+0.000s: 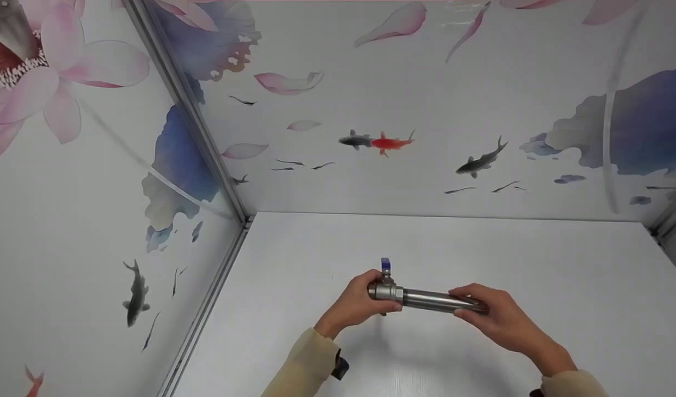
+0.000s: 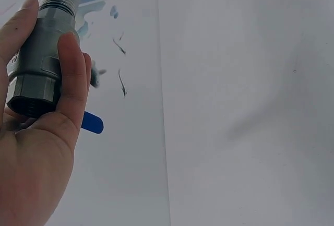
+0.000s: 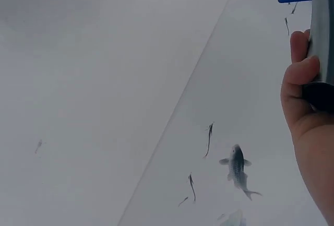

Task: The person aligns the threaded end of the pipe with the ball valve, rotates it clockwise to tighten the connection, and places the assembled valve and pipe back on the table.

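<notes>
While gripped by left hand (image 1: 353, 302) at ball valve (image 1: 386, 291) and right hand (image 1: 503, 320) at metal pipe (image 1: 430, 300), probably heavy, stiff, slick; best supported at both ends.

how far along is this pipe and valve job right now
Done: the pipe already looks joined to the valve, in line with it. In hand: the left hand grips the valve; the right hand holds the pipe's far end. Left: threads show between them in the left wrist view, so some tightening may remain, if they're being screwed together.
</notes>
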`<state>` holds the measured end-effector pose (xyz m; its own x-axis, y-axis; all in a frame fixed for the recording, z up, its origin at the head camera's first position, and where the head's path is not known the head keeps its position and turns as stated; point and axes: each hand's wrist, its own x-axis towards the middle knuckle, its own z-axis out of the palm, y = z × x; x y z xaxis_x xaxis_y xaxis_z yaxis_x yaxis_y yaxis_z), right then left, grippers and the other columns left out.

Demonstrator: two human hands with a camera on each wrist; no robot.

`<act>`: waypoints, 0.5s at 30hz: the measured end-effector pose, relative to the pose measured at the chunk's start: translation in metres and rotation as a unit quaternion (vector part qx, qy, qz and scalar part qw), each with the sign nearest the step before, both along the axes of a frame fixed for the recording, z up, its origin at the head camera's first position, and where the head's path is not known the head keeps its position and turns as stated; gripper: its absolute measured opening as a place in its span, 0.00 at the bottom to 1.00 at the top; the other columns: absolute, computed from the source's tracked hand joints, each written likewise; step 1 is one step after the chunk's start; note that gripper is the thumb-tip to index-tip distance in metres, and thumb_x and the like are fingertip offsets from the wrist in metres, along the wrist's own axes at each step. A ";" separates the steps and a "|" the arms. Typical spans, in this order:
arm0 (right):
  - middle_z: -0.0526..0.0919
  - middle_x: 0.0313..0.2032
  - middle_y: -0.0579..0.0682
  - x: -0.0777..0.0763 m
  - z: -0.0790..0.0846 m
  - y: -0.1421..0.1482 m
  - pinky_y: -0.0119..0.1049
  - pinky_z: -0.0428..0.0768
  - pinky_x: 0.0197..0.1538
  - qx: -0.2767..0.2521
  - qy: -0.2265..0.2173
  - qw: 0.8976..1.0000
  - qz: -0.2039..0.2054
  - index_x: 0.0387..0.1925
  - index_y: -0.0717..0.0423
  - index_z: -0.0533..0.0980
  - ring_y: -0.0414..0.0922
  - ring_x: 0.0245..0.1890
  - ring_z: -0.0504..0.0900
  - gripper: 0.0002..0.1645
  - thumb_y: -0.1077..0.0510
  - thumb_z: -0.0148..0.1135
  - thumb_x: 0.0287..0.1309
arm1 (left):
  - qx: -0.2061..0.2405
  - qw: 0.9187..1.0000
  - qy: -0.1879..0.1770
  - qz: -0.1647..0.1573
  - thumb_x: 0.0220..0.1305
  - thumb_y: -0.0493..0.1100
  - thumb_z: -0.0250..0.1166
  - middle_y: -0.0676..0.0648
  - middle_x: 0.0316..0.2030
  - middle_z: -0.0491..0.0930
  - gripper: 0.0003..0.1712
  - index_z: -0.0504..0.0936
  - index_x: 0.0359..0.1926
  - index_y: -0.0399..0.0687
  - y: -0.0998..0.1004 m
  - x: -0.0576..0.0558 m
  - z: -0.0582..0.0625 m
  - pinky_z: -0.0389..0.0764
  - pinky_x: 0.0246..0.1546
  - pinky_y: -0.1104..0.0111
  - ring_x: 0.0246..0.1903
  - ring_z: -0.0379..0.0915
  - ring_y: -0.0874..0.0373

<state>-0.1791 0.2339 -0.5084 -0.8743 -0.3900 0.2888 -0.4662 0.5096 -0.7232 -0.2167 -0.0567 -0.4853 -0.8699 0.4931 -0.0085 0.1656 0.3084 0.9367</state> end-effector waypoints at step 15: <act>0.79 0.38 0.53 0.005 -0.002 0.005 0.34 0.78 0.33 -0.140 -0.142 0.979 -0.031 0.52 0.50 0.67 0.45 0.32 0.79 0.30 0.57 0.68 0.45 | 0.030 0.999 -0.024 -0.010 0.46 0.51 0.70 0.50 0.36 0.75 0.22 0.73 0.42 0.55 0.001 -0.010 -0.019 0.82 0.31 0.65 0.32 0.74 0.61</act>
<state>-0.1739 0.2389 -0.5105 -0.9542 -0.2749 0.1180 -0.2004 0.2942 -0.9345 -0.2267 -0.0561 -0.5048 -0.8589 0.5116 -0.0210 0.1248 0.2490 0.9604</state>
